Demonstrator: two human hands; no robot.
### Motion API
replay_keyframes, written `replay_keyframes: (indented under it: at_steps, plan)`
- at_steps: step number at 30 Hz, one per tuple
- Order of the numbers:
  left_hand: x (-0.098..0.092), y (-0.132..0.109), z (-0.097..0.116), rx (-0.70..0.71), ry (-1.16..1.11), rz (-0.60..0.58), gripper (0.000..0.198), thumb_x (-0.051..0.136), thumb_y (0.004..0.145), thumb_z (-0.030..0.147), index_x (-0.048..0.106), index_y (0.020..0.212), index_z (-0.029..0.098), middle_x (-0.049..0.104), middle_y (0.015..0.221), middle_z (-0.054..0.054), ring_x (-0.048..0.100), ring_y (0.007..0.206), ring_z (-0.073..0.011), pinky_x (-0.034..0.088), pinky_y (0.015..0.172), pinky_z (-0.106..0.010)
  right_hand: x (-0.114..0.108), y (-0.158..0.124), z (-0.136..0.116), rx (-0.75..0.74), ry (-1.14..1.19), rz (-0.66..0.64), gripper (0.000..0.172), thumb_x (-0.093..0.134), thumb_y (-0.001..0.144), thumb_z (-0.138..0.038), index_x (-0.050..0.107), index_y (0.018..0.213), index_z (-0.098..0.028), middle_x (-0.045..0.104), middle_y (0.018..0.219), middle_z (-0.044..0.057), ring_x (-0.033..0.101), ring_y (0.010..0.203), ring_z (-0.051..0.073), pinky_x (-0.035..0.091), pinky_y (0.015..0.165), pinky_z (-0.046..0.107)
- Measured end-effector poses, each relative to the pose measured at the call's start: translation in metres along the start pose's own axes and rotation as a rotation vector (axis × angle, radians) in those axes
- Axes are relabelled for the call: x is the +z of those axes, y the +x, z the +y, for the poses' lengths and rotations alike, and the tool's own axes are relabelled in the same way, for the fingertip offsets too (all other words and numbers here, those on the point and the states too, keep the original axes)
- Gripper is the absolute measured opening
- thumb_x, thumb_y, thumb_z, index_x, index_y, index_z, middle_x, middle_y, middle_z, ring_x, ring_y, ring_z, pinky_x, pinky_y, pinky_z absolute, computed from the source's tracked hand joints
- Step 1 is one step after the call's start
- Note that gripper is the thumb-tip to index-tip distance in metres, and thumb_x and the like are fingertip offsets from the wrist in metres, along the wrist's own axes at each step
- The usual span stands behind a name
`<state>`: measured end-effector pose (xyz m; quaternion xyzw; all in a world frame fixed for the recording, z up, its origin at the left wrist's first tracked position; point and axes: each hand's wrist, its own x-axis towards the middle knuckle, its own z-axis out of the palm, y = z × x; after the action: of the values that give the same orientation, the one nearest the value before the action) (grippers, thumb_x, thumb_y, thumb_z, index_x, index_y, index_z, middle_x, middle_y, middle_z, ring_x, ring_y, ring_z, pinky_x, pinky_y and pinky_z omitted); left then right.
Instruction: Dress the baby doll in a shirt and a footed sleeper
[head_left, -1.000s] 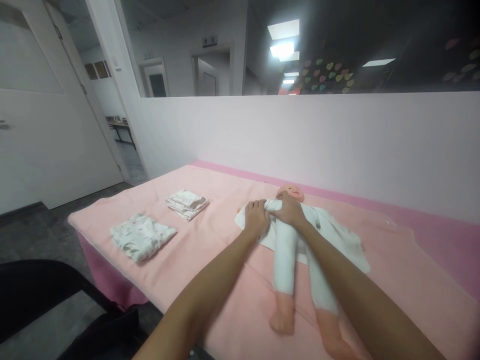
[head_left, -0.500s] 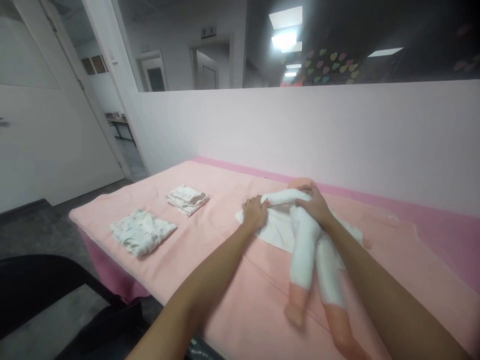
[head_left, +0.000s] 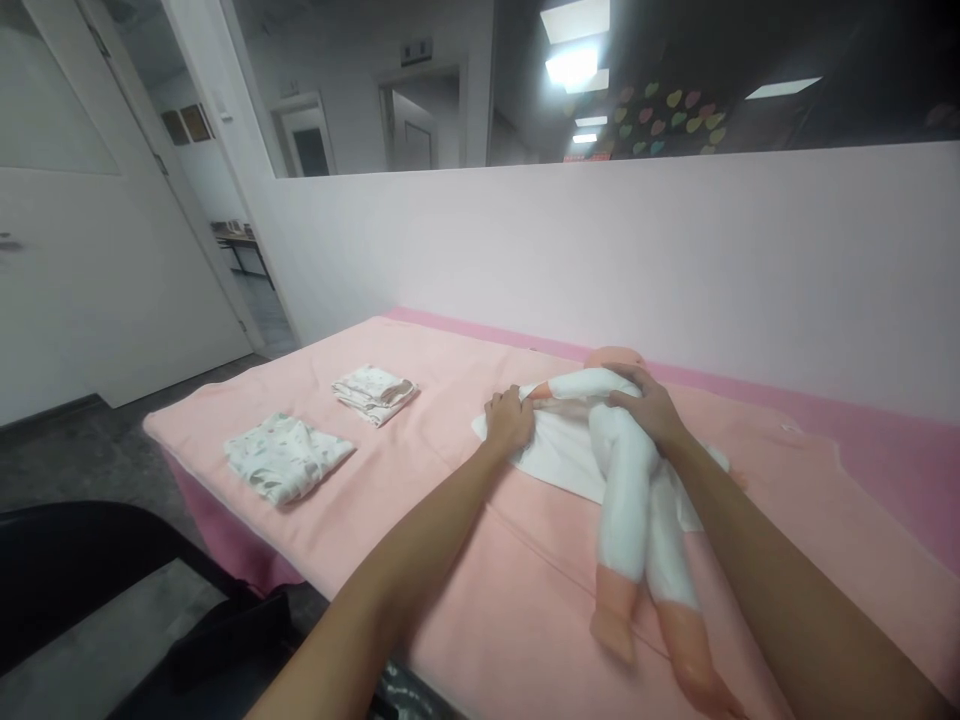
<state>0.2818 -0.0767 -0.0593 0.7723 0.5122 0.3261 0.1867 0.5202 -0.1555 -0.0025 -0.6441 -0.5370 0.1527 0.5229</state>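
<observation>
On the pale pink cloth cover [head_left: 450,580], the white-bodied baby doll [head_left: 626,455] is gripped by the right hand [head_left: 651,405] at its upper body and by the left hand [head_left: 511,418] near one arm's end, the plain white cloth [head_left: 561,450] being spread open beneath and two white printed cloths [head_left: 289,457] [head_left: 375,393] left folded.

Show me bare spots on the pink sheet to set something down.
Bare: pink sheet between the folded printed cloths and the left hand; also right of the right forearm. Crowded: around the baby doll, with the right hand on it and white cloth alongside.
</observation>
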Motion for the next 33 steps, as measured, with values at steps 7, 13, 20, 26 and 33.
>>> replay_keyframes:
  at_steps: [7, 13, 20, 26, 33]
  plan:
    - [0.004, 0.002, -0.004, 0.002, 0.054, 0.001, 0.03, 0.031, 0.104, 0.033, 0.059, 0.106, 0.022, 0.069, 0.115, -0.011, 0.055, 0.119, -0.0308, 0.039, 0.106, -0.047, -0.012, -0.003, 0.007, 0.043, 0.004, 0.041, 0.062, 0.074, 0.068, -0.034, 0.07, 0.13, -0.027, 0.069, 0.129, 0.005, 0.061, 0.118, 0.032, 0.045, 0.106, 0.046]
    - [0.008, 0.0, -0.002, 0.072, 0.055, 0.056, 0.037, 0.047, 0.098, 0.044, 0.056, 0.125, 0.02, 0.065, 0.13, -0.012, 0.051, 0.125, -0.0324, 0.03, 0.115, -0.051, -0.011, -0.005, 0.009, 0.04, 0.004, 0.073, 0.057, 0.072, 0.071, -0.034, 0.07, 0.128, -0.029, 0.069, 0.129, 0.004, 0.062, 0.117, 0.03, 0.045, 0.106, 0.044]
    - [-0.006, -0.013, 0.008, 0.287, -0.171, 0.345, 0.059, 0.049, 0.094, 0.029, 0.031, 0.149, 0.026, 0.052, 0.148, -0.01, 0.048, 0.135, -0.027, 0.029, 0.119, -0.048, 0.023, 0.007, 0.004, -0.067, -0.097, -0.022, 0.055, 0.072, 0.069, -0.033, 0.072, 0.124, -0.023, 0.071, 0.126, 0.006, 0.062, 0.118, 0.03, 0.044, 0.109, 0.046]
    - [-0.019, -0.022, 0.017, 0.264, -0.016, 0.376, 0.062, 0.046, 0.097, 0.034, 0.024, 0.154, 0.024, 0.027, 0.167, -0.014, 0.021, 0.156, -0.0297, 0.021, 0.124, -0.051, 0.042, 0.016, 0.007, -0.162, -0.146, -0.075, 0.051, 0.074, 0.072, -0.035, 0.073, 0.121, -0.023, 0.071, 0.125, 0.006, 0.062, 0.118, 0.028, 0.043, 0.11, 0.046]
    - [-0.03, -0.024, 0.024, 0.272, 0.047, 0.322, 0.055, 0.046, 0.098, 0.032, 0.037, 0.151, 0.024, 0.017, 0.172, -0.012, 0.006, 0.161, -0.0325, 0.016, 0.126, -0.058, 0.039, 0.007, 0.011, -0.212, -0.212, -0.059, 0.046, 0.062, 0.089, -0.047, 0.072, 0.127, -0.023, 0.066, 0.135, 0.009, 0.054, 0.131, 0.029, 0.034, 0.118, 0.049]
